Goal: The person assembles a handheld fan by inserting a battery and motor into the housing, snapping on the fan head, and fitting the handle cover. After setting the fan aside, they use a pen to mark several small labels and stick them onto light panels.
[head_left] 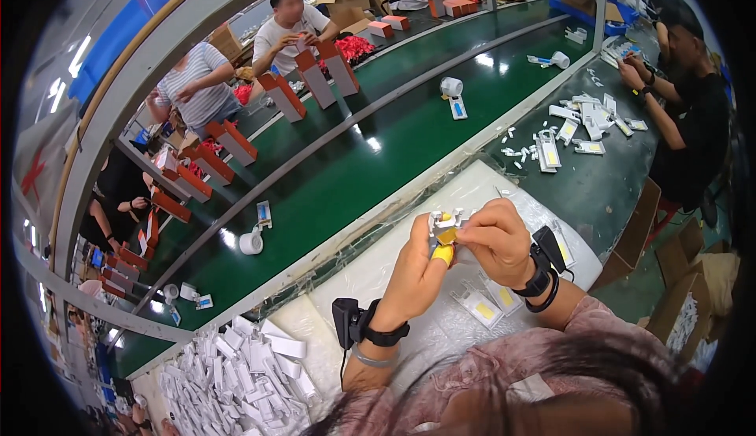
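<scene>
Above the foam-covered bench, my left hand (413, 270) closes its fingers round a small white plastic part with a yellow panel (447, 236). Yellow covering wraps the tip of my left thumb. From the other side my right hand (500, 239) pinches the same part with thumb and fingers. My fingers hide much of its shape. Just below my hands, flat white housings with yellow panels (480, 307) lie on the sheet. Another such housing (565, 253) sits beyond my right wrist.
A big heap of white plastic pieces (240, 377) is at the lower left. More white housings (587, 117) are piled at the right. Across the frame rail, a green conveyor (354, 176) carries white assemblies and orange-grey boxes (315, 79). Several people work around it; one sits at right.
</scene>
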The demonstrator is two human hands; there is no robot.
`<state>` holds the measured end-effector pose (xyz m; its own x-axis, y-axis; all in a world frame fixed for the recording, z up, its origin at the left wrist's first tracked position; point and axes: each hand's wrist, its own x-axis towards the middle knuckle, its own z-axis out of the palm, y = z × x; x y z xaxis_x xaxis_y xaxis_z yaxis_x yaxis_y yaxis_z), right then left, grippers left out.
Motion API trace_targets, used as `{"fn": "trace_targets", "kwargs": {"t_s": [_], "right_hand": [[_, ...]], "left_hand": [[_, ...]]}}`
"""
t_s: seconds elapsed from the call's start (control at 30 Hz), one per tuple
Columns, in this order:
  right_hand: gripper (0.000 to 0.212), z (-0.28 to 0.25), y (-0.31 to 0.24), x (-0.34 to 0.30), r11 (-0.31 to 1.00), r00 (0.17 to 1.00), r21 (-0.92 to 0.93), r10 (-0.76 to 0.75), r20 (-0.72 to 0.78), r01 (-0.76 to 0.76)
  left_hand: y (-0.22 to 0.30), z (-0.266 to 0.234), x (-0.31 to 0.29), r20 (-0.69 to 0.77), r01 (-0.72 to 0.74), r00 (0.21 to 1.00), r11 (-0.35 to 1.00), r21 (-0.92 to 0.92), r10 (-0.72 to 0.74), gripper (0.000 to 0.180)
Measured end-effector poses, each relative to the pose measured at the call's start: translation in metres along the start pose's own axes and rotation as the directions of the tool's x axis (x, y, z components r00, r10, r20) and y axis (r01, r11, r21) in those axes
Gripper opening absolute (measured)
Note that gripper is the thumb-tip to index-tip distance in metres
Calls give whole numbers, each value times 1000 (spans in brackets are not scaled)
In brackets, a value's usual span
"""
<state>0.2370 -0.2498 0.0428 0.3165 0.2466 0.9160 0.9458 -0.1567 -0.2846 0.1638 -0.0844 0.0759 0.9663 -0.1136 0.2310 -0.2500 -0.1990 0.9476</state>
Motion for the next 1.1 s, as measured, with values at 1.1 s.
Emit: {"fn": "trace_targets", "kwargs": {"t_s": [1.1], "right_hand": [[29,-3,8,3,999,999,13,45,29,-45]], "left_hand": [[-31,20,8,-175,-240,952,967,89,253,25]]}}
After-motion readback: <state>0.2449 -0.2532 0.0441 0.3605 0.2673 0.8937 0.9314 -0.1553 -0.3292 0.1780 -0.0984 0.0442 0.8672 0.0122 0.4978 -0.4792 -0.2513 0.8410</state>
